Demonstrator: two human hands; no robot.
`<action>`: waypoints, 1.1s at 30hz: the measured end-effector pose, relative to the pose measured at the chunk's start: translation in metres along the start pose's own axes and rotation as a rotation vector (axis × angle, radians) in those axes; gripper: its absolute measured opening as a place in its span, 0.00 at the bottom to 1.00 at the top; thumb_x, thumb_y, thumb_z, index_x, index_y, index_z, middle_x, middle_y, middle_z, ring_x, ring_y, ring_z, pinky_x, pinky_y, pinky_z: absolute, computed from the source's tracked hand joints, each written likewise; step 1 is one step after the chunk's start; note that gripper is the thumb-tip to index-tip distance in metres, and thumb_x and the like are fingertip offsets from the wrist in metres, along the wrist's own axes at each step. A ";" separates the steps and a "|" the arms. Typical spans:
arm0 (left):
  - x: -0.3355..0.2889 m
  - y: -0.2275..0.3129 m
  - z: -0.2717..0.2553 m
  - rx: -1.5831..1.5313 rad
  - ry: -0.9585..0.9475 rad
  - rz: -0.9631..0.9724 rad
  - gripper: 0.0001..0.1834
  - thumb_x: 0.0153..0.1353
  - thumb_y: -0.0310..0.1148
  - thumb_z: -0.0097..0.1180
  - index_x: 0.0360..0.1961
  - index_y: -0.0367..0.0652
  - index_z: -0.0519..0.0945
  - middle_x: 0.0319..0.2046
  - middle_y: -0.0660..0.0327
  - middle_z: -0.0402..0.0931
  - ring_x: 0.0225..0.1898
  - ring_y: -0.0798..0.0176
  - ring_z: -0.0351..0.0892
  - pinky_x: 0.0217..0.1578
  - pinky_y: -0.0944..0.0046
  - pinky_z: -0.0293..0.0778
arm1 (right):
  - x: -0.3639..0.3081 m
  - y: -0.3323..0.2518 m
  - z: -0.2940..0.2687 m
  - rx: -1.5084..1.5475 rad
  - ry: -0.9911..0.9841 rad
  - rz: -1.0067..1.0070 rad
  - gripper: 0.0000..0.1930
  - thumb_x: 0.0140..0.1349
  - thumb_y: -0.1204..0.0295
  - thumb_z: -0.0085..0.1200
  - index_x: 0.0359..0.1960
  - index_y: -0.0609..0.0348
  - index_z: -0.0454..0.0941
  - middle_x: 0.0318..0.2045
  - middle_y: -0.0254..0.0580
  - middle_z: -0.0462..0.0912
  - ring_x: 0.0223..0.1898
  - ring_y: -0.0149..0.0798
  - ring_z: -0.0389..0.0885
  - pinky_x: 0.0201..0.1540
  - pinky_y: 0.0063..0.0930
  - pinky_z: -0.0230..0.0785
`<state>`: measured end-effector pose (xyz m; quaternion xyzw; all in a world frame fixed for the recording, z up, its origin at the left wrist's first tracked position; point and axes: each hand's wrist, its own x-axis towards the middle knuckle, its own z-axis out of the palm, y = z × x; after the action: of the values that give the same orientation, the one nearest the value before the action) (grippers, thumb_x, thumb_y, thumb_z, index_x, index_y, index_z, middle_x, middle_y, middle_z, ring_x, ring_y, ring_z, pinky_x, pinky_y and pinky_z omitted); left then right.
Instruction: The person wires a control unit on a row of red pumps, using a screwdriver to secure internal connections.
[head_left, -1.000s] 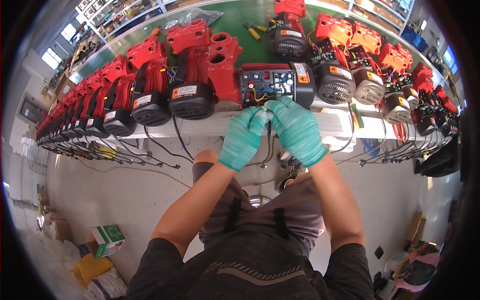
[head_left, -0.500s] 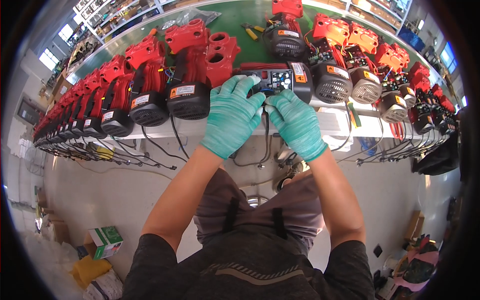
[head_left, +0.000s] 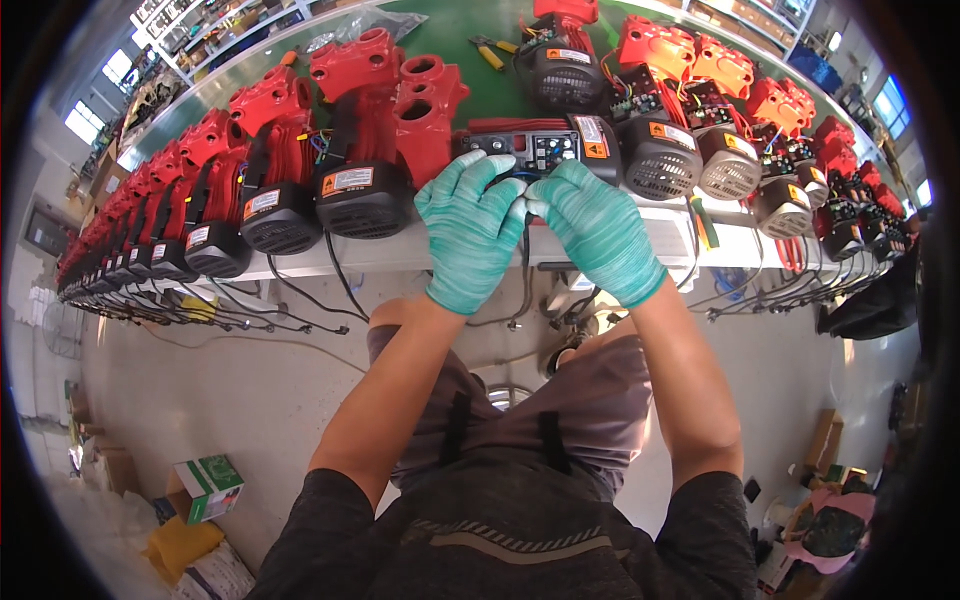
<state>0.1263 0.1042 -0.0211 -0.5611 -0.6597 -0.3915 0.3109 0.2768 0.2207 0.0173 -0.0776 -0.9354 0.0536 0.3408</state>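
Your dark trousers (head_left: pixel 600 410) are sitting nearest, below the worktop (head_left: pixel 455 65), with pale floor (head_left: pixel 270 400) opening out on both sides of your knees. Black cords (head_left: pixel 345 290) are hanging over the worktop's whitish front edge into that space. Your left hand (head_left: pixel 472 240) and right hand (head_left: pixel 598 230) are meeting fingertip to fingertip at the front side of the opened machine (head_left: pixel 522 127), which is lying lengthwise near that edge. Your left grip is fanning its upper fingers over the housing; your right grip is bunching its fingertips closely. Whether either is clamping anything, I cannot tell; the gloves are hiding it. Neighbouring machines are boxing you in sideways, while green surface is showing behind.

Your gloves are looking knitted, streaked teal and white. The machine is pairing a black housing and a small circuit panel (head_left: pixel 553 150) with a glossy red casting (head_left: pixel 436 135) pierced by round holes. Slotted black covers (head_left: pixel 365 200) are curving away leftward; a rounded, perforated cover (head_left: pixel 662 165) is standing on the right. Farther back, yellow-handled pliers (head_left: pixel 490 57) and a crinkled clear bag (head_left: pixel 390 25) are lying before loaded shelves (head_left: pixel 225 40).
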 end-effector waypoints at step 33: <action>0.011 -0.004 -0.014 -0.079 -0.182 0.012 0.12 0.58 0.30 0.69 0.45 0.47 0.88 0.55 0.61 0.82 0.48 0.50 0.78 0.50 0.52 0.77 | -0.007 -0.015 0.007 0.475 0.108 0.393 0.03 0.66 0.74 0.61 0.39 0.59 0.83 0.29 0.55 0.85 0.32 0.60 0.85 0.33 0.47 0.78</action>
<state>0.1196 0.0977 -0.0053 -0.6101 -0.6660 -0.3626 0.2297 0.2759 0.2048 0.0101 -0.1777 -0.8444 0.3310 0.3818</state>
